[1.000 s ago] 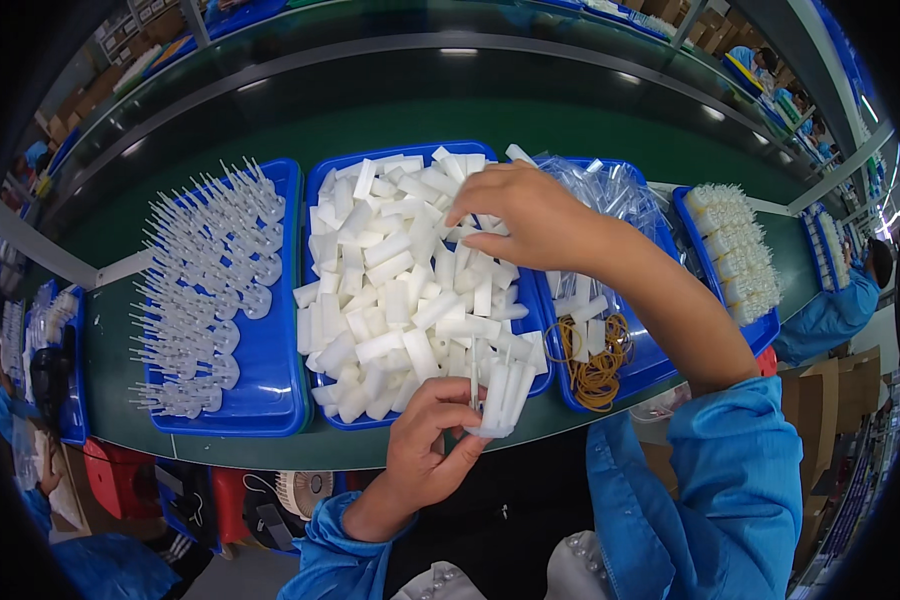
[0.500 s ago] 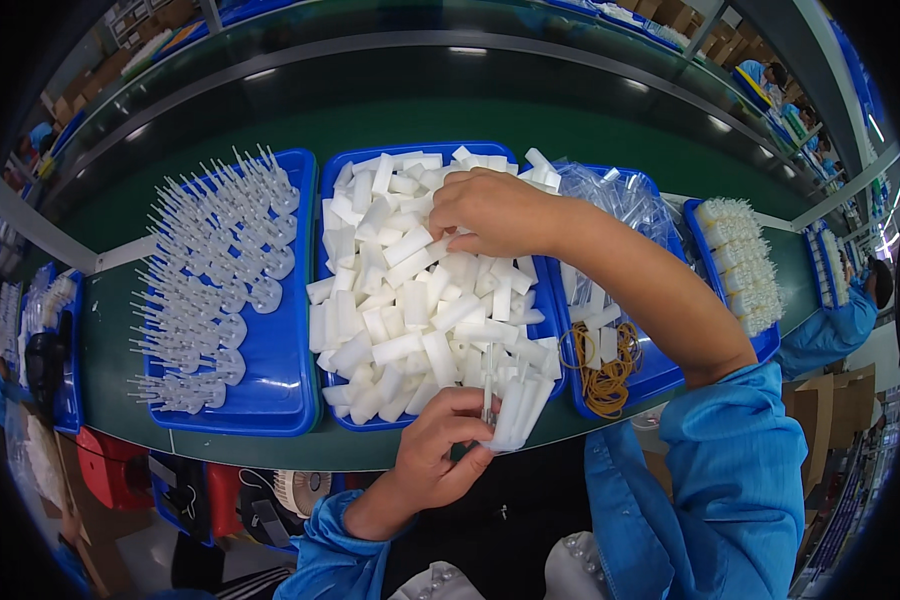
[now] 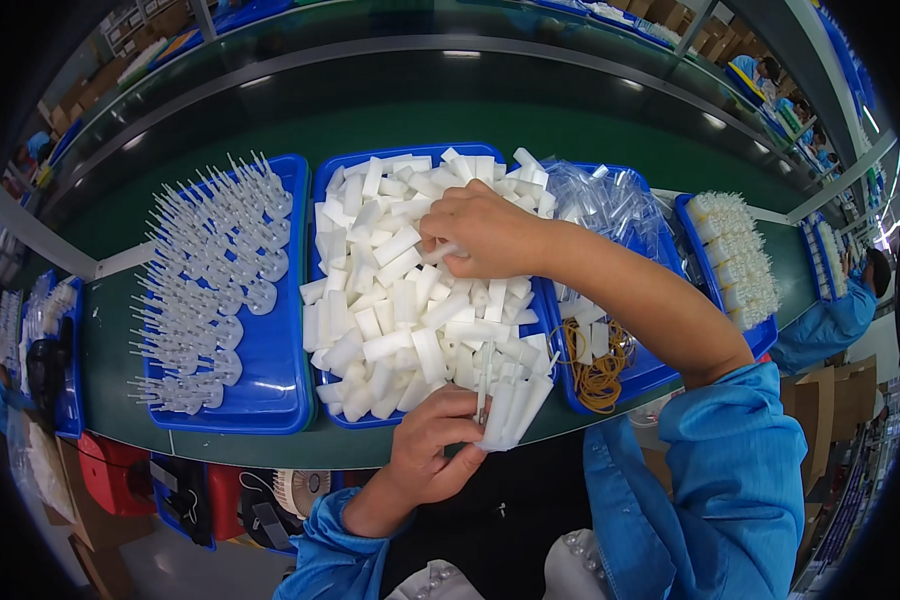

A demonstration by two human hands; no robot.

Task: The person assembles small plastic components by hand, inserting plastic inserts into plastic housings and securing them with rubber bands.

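While the left hand (image 3: 435,447) grips a base (image 3: 496,443) with standing blocks (image 3: 515,408), the right hand (image 3: 480,237) — farther from the body — pinches another block (image 3: 443,253) over the pile (image 3: 395,345); bands (image 3: 600,376) lie to its right, closer in.

My sleeves (image 3: 730,450): plain blue. Pronged parts (image 3: 260,297): translucent white. Blocks (image 3: 404,303): white. Trays (image 3: 270,390): blue. Bands (image 3: 600,385): ochre. Bench (image 3: 110,350): dark green.
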